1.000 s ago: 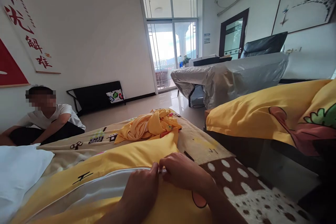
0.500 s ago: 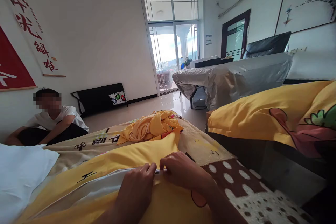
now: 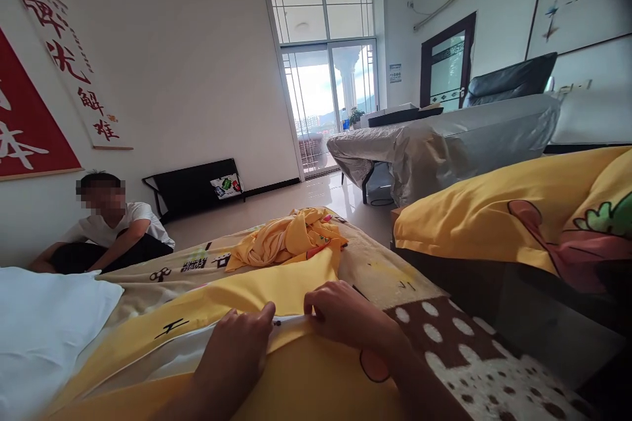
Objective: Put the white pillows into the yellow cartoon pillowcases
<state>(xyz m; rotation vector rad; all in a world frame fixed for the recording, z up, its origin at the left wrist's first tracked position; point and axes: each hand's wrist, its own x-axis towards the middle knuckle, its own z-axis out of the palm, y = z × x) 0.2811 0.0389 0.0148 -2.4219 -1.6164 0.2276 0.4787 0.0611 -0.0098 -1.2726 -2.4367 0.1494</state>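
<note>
A yellow pillowcase [image 3: 345,381] with a white inside showing along its long opening lies in front of me on the bed. My left hand [image 3: 241,345] is closed at the edge of this opening, thumb and fingers pinched together. Just right of its fingertips sits a small dark piece [image 3: 277,323], perhaps a zipper pull, on a pale strip. My right hand [image 3: 345,316] pinches the pillowcase edge near its far right end, fingers bent down onto the cloth. A short stretch of edge lies between the two hands.
A white pillow [image 3: 39,335] lies at the left. Crumpled yellow cloth [image 3: 291,237] rests farther up the patterned bed cover [image 3: 395,270]. At right is another yellow pillow [image 3: 469,210]. A person [image 3: 118,230] sits beyond the bed on the left. A plastic-covered table [image 3: 434,145] stands behind.
My left hand has moved left along the edge, away from my right hand, and the small dark piece has shifted left too. The right hand stays at its end. The view has turned slightly left.
</note>
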